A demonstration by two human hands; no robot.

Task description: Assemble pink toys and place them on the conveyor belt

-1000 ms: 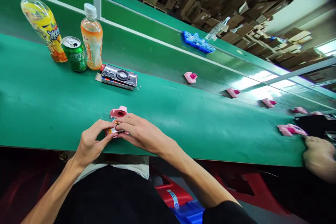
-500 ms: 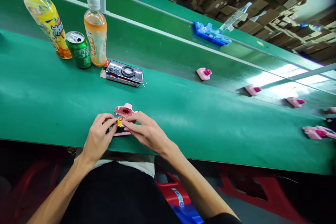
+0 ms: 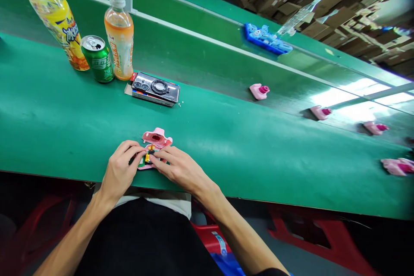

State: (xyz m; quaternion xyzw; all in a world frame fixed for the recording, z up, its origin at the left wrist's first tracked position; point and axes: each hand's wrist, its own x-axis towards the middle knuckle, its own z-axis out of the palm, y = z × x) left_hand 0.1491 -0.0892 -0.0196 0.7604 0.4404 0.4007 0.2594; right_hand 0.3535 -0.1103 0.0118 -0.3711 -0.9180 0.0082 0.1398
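A pink toy camera lies opened on the bench near its front edge, showing a green circuit board and dark inner parts. Its loose pink shell half rests just behind it. A small yellow-taped part sits inside the housing. My left hand is closed in a pinch at the housing's left side, its fingertips beside the board. My right hand comes in from the right, thumb and fingers closed at the yellow-taped part. The fingers partly cover the inside, so the exact grip is hard to see.
Behind my hands stands a boxed phone-like item. Left of it are an orange drink bottle, a green can and a yellow-capped bottle. Several pink camera pieces lie along the belt. A blue tray is farther back.
The yellow-taped part has gone from between both hands' fingertips to lower in the housing. The green board now shows more. My right fingers have shifted slightly down; the view has moved slightly.
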